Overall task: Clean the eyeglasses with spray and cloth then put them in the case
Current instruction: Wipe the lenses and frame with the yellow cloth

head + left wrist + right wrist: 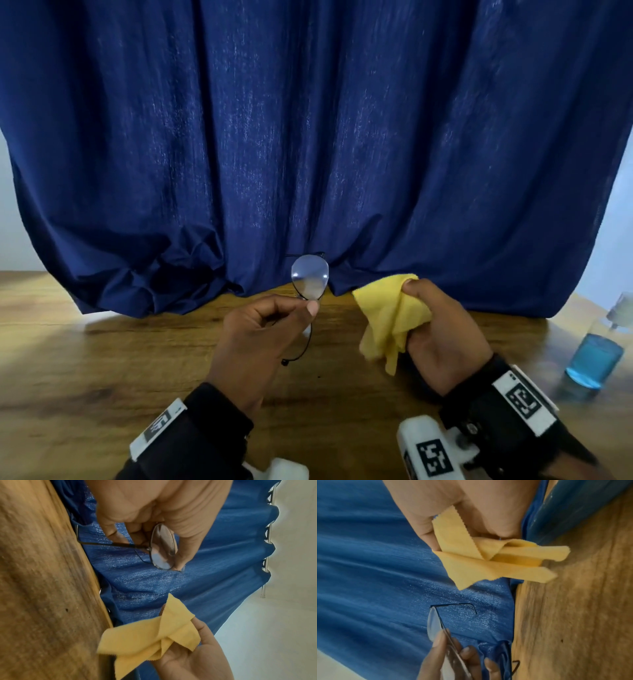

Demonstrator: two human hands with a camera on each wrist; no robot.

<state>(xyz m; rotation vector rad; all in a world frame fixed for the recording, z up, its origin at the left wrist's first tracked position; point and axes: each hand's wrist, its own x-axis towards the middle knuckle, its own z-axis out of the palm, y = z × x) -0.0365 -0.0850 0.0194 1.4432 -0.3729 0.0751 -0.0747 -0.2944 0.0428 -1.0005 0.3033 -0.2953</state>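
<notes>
Head view: left hand [253, 342] fingers pinch the eyeglasses [310, 279]; right hand [442, 332] fingers clamp the yellow cloth [387, 318], apart from the lens. Wiping and casing remain; no case is visible.

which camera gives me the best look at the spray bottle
The head view, and only that one: the spray bottle stands on the table at the far right, blue liquid inside, apart from both hands. Neither wrist view shows it at all.

Above the table [137, 342], eyeglasses [310, 279] are left of the cloth [390, 318], spray bottle [597, 356] far right.
</notes>
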